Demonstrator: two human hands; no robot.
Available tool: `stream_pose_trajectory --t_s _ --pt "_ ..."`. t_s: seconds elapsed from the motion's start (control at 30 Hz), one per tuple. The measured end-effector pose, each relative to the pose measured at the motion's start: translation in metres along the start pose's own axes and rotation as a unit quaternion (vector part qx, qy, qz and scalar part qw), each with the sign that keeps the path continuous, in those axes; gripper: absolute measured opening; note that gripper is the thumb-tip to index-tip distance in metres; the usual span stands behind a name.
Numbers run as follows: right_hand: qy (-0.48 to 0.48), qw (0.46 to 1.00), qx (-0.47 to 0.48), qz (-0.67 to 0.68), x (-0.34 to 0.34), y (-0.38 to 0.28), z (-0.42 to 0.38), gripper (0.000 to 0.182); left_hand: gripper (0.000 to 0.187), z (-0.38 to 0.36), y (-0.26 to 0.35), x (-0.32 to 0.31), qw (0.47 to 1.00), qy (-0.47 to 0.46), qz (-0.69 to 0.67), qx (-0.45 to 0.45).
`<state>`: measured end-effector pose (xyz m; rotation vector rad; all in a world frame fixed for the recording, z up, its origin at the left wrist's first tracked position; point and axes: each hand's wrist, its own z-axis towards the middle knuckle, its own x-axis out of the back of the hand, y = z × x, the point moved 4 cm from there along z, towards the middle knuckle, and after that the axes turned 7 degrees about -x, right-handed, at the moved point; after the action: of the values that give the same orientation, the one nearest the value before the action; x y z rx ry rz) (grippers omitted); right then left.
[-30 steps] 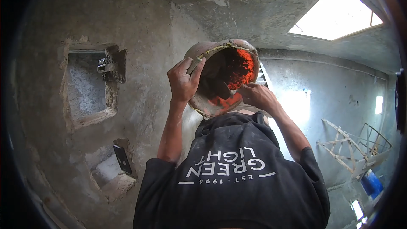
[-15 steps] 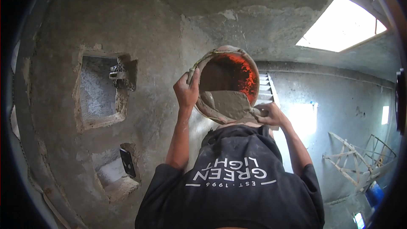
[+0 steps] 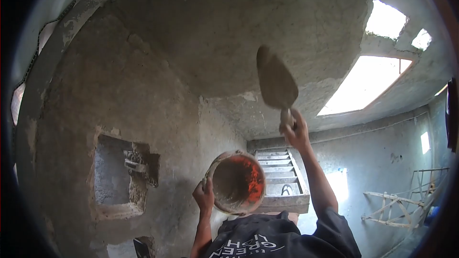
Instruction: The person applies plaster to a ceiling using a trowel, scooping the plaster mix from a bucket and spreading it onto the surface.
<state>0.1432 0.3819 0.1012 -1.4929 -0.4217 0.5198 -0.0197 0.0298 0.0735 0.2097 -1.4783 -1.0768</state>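
Note:
My left hand (image 3: 204, 196) grips the rim of a round bucket (image 3: 237, 183) at its left side. Grey mortar coats the bucket's inside, with orange-red patches showing on the right. My right hand (image 3: 295, 131) is closed round the handle of a trowel (image 3: 277, 79), raised up and to the right of the bucket. The trowel's blade points upward in front of the plastered wall and is slightly blurred; whether mortar lies on it I cannot tell.
A wall recess (image 3: 112, 177) at the left has a tool (image 3: 136, 165) at its edge. Below it is a dark phone-like object (image 3: 141, 247). Wooden steps (image 3: 279, 177) stand behind the bucket, and a metal frame (image 3: 394, 208) at the right. Bright openings (image 3: 366, 85) show at upper right.
The trowel has left the bucket and risen in my right hand, its blade now pointing up. The view has tilted upward, and the bucket sits lower in it, still in my left hand.

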Motion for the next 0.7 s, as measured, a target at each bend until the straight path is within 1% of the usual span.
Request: stream_pose_trajectory --t_s 0.07,0.1,0.13,0.17,0.2,0.27,0.3,0.37,0.4,0.47,0.5,0.57,0.6,0.67,0.7 --pt "0.075 0.997 0.013 -0.021 -0.008 -0.024 0.049 0.046 0.044 0.0 -0.011 0.004 0.999 -0.006 0.029 0.018" --pt "0.078 0.997 0.019 -0.023 -0.014 -0.03 0.072 0.046 0.044 0.0 -0.016 0.005 1.0 -0.004 0.023 0.013" --pt "0.159 0.983 0.077 -0.048 -0.012 -0.035 0.092 0.045 0.043 -0.001 -0.019 0.006 0.999 -0.003 0.025 0.023" --pt "0.241 0.958 0.134 -0.073 -0.01 -0.039 0.108 0.044 0.041 -0.001 -0.023 0.007 0.999 -0.003 0.026 0.032" --pt "0.248 0.956 0.137 -0.076 -0.011 -0.039 0.122 0.044 0.041 -0.001 -0.026 0.007 0.999 -0.008 0.022 0.027" --pt "0.306 0.938 0.142 -0.076 -0.009 -0.04 0.144 0.043 0.039 0.0 -0.034 0.009 0.999 -0.011 0.045 0.029" --pt "0.31 0.936 0.145 -0.08 -0.01 -0.041 0.153 0.043 0.038 -0.001 -0.037 0.009 0.998 -0.011 0.048 0.027" --pt "0.39 0.873 0.256 -0.138 -0.01 -0.049 0.162 0.043 0.038 -0.002 -0.046 0.009 0.999 -0.008 0.039 0.033" --pt "0.391 0.872 0.258 -0.141 -0.011 -0.051 0.168 0.043 0.038 -0.001 -0.048 0.009 0.998 -0.002 0.035 0.044" --pt "0.394 0.874 0.22 -0.18 -0.015 -0.051 0.18 0.047 0.038 0.001 -0.047 0.01 0.999 -0.001 0.024 0.048" --pt "0.396 0.872 0.223 -0.18 -0.019 -0.05 0.189 0.047 0.038 0.003 -0.051 0.009 0.997 -0.001 0.042 0.059" --pt "0.421 0.832 0.267 -0.244 -0.031 -0.043 0.198 0.045 0.038 0.001 -0.057 0.008 0.996 -0.005 0.061 0.07" --pt "0.424 0.83 0.269 -0.244 -0.036 -0.04 0.202 0.045 0.037 0.003 -0.06 0.005 0.997 0.006 0.056 0.056" --pt "0.4 0.836 0.292 -0.235 -0.049 -0.03 0.204 0.049 0.037 0.006 -0.056 0.001 0.998 0.015 0.051 0.043" --pt "0.374 0.847 0.287 -0.245 -0.052 -0.019 0.207 0.051 0.037 0.011 -0.049 0.0 0.998 0.015 0.039 0.04"
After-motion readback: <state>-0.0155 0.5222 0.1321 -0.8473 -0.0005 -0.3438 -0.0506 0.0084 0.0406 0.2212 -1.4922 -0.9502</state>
